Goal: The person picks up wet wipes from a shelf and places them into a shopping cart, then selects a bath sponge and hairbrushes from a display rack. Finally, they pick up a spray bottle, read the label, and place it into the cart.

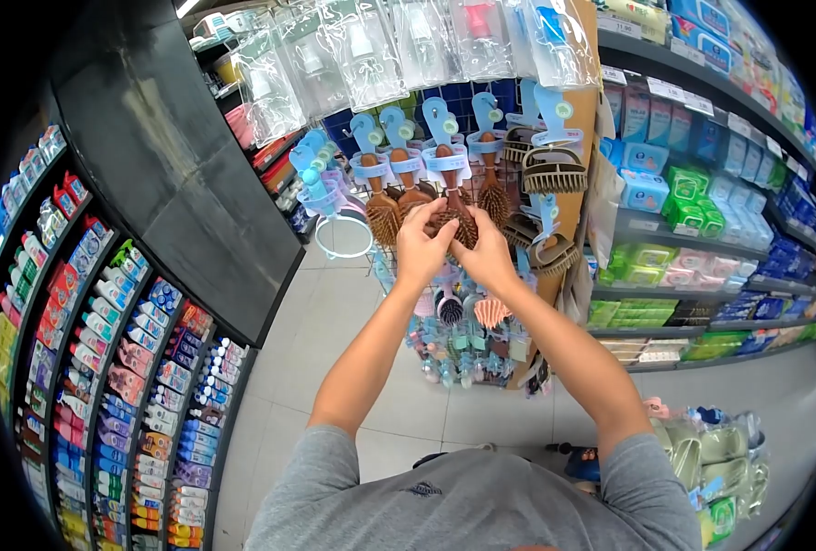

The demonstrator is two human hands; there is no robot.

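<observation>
**Caller:** Hairbrush [452,220] front and centre, folks — a brown wooden one on a blue card, hanging in the middle of the wire rack [481,119] among its twins, and we've got both hands up on it at head height.

**Analyst:** Right, and we'd say the trick here is steadiness. That card hangs off a peg, so we want the head kept level and guided straight along the hook, no twisting, or the neighbours start swinging.

**Caller:** Talk us through the grip.

**Analyst:** Our left hand [422,246] is curled round the left side of the bristle head, fingers closed on it, thumb across the front. Our right hand [487,259] cups the right side from below, fingers wrapped partway behind. Both are closed on the same brush — snug, we'd judge, not a squeeze. How much the far fingers press we can't tell; they're hidden behind the head.

**Caller:** And the crowd around it?

**Analyst:** Tight quarters. Another brown brush [382,213] just to the left, an oval one [493,195] just to the right, nearly touching. Dark vented brushes [555,170] hang further right, clear packets [362,55] overhead, small pastel combs [492,312] below our wrists.

**Caller:** Beyond that?

**Analyst:** Shelves of boxed goods [692,202] to the right, rows of tubes [123,349] on the left, pale tiled floor [334,312] underneath.
</observation>
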